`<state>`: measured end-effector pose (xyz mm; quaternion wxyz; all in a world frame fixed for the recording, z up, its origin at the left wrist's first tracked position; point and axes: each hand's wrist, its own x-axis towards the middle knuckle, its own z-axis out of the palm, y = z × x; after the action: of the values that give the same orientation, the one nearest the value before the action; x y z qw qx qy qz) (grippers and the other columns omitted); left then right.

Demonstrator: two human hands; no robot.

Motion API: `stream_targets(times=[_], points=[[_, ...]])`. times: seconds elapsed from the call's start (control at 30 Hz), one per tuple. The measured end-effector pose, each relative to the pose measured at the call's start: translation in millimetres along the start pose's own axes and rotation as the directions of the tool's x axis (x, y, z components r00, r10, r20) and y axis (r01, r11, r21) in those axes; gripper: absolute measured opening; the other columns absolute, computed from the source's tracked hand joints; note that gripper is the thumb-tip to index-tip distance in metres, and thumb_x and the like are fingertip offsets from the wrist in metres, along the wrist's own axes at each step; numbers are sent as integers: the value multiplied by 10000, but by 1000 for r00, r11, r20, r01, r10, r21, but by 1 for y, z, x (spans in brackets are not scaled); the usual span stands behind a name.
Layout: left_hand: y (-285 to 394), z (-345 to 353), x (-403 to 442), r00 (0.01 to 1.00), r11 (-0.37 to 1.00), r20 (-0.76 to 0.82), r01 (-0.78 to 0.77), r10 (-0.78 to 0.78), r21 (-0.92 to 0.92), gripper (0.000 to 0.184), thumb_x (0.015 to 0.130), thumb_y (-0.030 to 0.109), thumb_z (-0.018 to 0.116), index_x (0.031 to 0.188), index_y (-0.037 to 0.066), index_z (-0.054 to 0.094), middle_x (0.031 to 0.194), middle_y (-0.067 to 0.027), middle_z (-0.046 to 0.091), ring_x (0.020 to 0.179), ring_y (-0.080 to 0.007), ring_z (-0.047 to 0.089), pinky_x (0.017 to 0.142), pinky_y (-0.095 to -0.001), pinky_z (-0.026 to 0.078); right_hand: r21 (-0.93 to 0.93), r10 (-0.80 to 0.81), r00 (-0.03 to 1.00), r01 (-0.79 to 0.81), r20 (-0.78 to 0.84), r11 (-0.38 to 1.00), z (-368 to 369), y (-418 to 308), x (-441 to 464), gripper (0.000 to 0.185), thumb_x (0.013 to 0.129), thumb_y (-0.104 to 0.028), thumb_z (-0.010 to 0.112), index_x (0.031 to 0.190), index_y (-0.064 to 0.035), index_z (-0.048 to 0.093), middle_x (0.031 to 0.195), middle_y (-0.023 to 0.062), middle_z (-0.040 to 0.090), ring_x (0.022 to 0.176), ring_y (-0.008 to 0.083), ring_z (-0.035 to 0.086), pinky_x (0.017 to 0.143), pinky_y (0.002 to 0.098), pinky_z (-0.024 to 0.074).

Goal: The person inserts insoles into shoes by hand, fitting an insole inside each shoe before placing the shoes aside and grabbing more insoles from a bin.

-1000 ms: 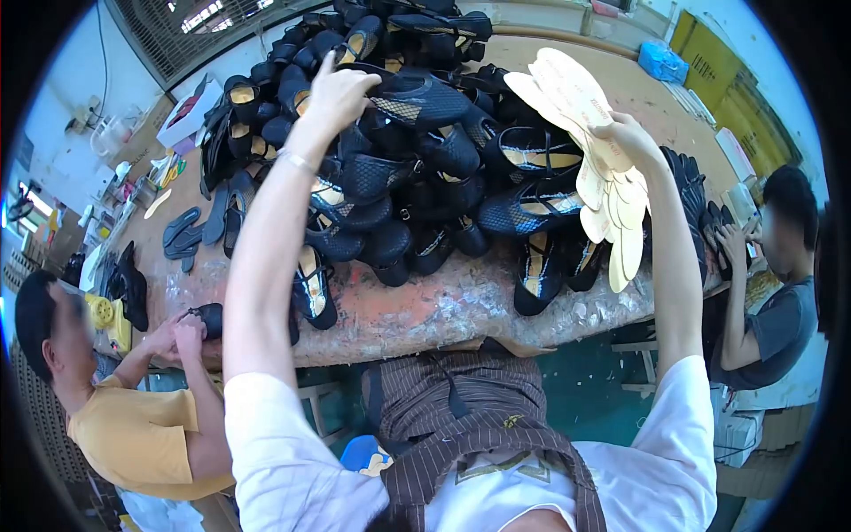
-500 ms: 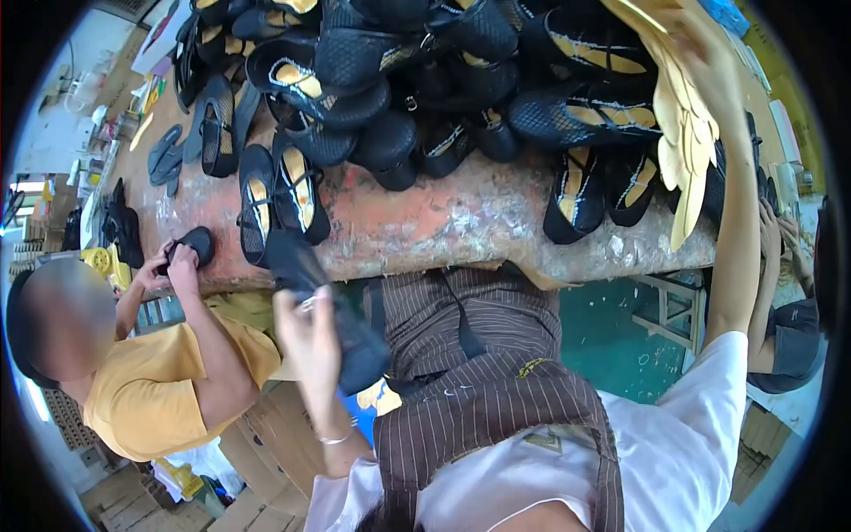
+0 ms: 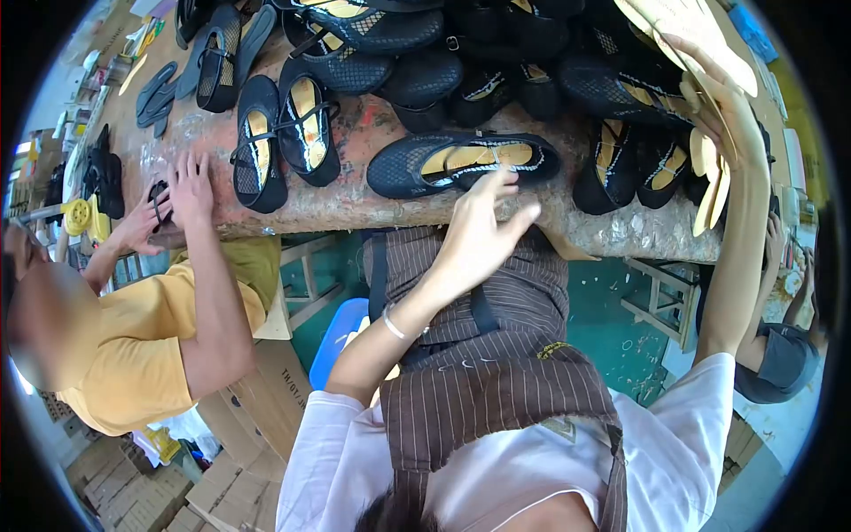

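Observation:
A black mesh shoe (image 3: 412, 166) with a thin strap and a tan lining lies sideways near the table's front edge. Over its near side is my left hand (image 3: 479, 230), thumb and fingers apart, with the fingertips close to the shoe's opening; whether they touch it I cannot tell. Off to the right, my raised right hand (image 3: 722, 111) grips a fanned bunch of yellow insoles (image 3: 700, 40), some hanging below the palm. A pair of black shoes (image 3: 598, 177) stands between that bunch and the sideways shoe.
A heap of black shoes (image 3: 363, 75) covers the back of the worn table (image 3: 355, 204). On the left, a co-worker in a yellow shirt (image 3: 142, 363) has both hands on a small dark item. Another person's arm (image 3: 767, 275) shows at right. A blue bin (image 3: 337, 341) stands below.
My left hand has carried a black shoe from the left onto the table edge and let go of it. The insoles in my right hand have shifted up. The view has shifted slightly.

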<state>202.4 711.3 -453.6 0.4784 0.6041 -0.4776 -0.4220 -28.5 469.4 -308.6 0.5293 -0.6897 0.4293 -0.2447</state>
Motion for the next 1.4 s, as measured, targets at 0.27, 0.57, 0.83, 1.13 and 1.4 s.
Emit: stream_targets(times=[0.27,0.57,0.83,1.13,1.4], points=[[-28,-70,7,980,415,-73,-10,185,910,1026,604,310,924,1484,129,428,1435,-192,449,1380,-396,378,1145,-590,292,100,-336,912,321,235,942,52,-9,-27,499,937,-301,615,1340,-8,603,937,60,606,621,79,487,570,231,429],[-36,-129,-8,999,602,34,-47,33,797,991,550,263,940,1409,44,499,1273,-143,564,1156,-351,545,1002,-452,463,-727,-250,913,408,323,552,113,9,-74,418,651,1,759,1067,-41,751,1197,155,646,942,312,602,782,397,530],[-44,-127,-6,990,632,15,-102,141,768,1122,541,364,929,1487,49,414,1263,-149,578,1150,-335,541,985,-467,413,-593,-249,816,557,522,582,182,23,-32,336,696,-51,731,1031,-28,734,998,120,600,918,274,593,694,372,542],[-55,-127,-3,970,620,28,-175,240,765,1164,531,426,935,1475,8,398,1230,-156,603,1080,-340,571,928,-456,440,-449,-329,815,548,477,706,239,60,-35,430,693,-57,799,1117,-58,730,1184,205,633,898,331,632,791,419,552],[-62,-129,-7,971,703,2,-175,239,689,1165,567,366,926,1518,24,347,1246,-151,594,1128,-336,555,974,-479,415,-553,-201,863,458,463,696,255,60,-26,351,635,-34,720,984,-52,754,1113,167,657,983,303,642,890,415,524]])
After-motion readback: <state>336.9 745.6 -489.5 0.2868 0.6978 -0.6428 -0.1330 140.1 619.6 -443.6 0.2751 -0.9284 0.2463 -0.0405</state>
